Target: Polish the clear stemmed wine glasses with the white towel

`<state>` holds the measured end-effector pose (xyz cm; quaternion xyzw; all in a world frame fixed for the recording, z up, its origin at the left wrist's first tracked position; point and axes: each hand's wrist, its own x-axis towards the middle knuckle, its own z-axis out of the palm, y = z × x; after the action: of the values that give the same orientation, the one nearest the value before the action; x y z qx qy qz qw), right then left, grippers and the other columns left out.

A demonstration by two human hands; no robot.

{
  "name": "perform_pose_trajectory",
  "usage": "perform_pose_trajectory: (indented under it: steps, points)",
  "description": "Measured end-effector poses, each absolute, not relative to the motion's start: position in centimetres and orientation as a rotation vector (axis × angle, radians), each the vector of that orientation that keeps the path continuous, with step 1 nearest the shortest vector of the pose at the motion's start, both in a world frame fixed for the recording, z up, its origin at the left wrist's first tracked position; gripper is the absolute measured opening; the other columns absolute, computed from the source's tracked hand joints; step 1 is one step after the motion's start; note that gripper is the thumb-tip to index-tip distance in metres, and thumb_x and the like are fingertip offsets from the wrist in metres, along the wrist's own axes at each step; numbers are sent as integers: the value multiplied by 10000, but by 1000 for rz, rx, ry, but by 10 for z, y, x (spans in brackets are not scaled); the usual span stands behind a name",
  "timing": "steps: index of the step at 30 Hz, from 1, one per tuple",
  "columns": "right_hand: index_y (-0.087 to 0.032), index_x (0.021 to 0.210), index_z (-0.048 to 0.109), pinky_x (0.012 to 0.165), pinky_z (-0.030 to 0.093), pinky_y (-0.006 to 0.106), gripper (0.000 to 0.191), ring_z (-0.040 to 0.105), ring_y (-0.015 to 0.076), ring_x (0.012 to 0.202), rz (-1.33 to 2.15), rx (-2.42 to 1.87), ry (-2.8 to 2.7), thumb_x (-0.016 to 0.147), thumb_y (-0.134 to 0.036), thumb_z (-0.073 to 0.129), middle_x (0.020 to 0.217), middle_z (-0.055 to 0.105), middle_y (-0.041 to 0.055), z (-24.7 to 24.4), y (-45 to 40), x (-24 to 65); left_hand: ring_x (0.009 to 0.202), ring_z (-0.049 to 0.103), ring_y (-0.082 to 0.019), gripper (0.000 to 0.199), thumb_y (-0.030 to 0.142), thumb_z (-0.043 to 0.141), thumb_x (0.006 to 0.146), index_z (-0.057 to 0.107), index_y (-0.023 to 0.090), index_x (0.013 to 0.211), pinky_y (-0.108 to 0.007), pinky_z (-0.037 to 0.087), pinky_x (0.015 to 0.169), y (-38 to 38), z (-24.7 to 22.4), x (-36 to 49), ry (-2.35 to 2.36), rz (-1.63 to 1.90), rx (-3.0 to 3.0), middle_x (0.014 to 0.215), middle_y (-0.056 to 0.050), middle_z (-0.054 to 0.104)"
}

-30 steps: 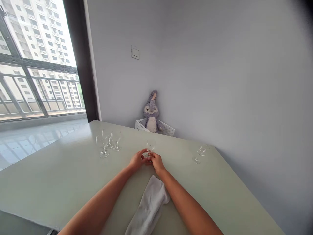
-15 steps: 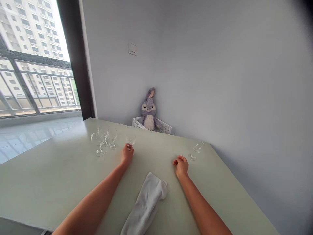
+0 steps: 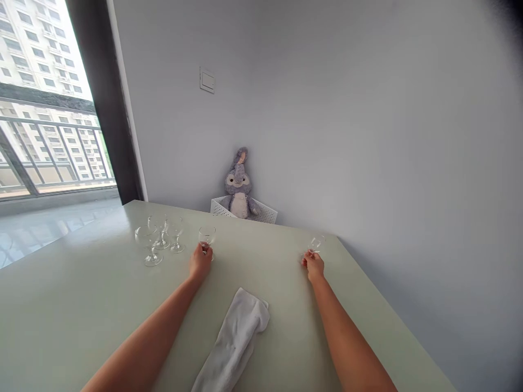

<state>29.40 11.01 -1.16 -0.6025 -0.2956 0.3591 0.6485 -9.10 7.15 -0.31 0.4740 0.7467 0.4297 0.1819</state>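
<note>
My left hand (image 3: 201,261) is closed round the stem of a clear stemmed glass (image 3: 207,234), which stands upright on the pale green table (image 3: 269,256). On the right, my right hand (image 3: 314,265) has its fingers closed at the stem of another clear glass (image 3: 317,243); its base is partly hidden by the fingers. Several more stemmed glasses (image 3: 147,237) stand in a group left of my left hand. Between my forearms lies a folded grey-white cloth (image 3: 237,331), touched by neither hand.
A plush toy (image 3: 239,190) sits in a white perforated basket (image 3: 266,214) beyond the table's back edge, near the wall corner. A grey wall runs along the right, and a glazed opening (image 3: 53,136) is at the left.
My right hand has moved right and closed on the stem of the right glass. My left hand still holds its glass. The view has turned slightly right.
</note>
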Motion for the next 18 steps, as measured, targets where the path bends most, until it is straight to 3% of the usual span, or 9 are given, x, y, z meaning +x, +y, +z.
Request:
perform_pose_trajectory:
  steps: [3,12,18]
  points:
    - [-165,749,547,391,392,172,248,453,40,431,819,-1381,-724,548,-269,647,704,576,-23,-18,109,270,735,558,-171,170,270,456,773,524,208,916,-259,356,628,72,-3,-91,2112,1196,1345,850,-37,625]
    - [-167,772,599,389,389,207,230,502,82,435,985,-1319,-1014,584,-299,591,734,633,16,-28,83,155,857,564,-185,184,261,431,804,508,207,962,-267,361,685,69,-4,-93,2102,1134,1367,927,-41,637]
    - [-171,833,604,420,399,216,280,511,93,463,989,-1321,-1104,603,-321,549,808,648,32,-25,77,143,890,564,-192,180,237,429,798,513,208,954,-274,367,710,52,0,-115,2153,1096,1329,939,-48,637]
